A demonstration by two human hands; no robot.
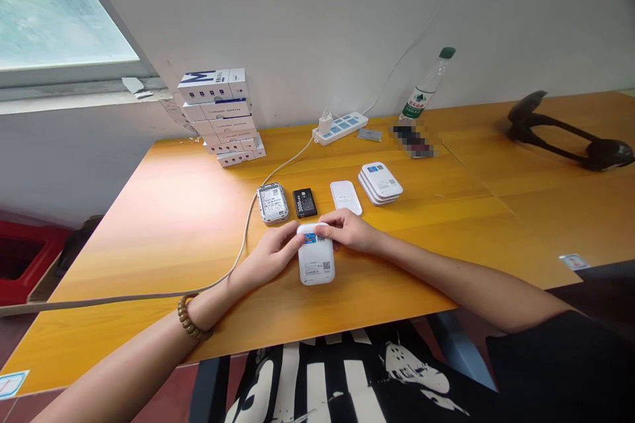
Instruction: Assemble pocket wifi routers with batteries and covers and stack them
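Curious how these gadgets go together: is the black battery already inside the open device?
No, the black battery lies flat on the table beside the open device, not in it.

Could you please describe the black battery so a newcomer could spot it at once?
On the orange table, look just beyond the held white device. The battery lies flat between an opened grey device and a white cover; it alone in that row is black.

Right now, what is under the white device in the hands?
Only the orange table shows around the white device, which seems to rest on it. Left hand and right hand grip its far end; anything beneath is covered.
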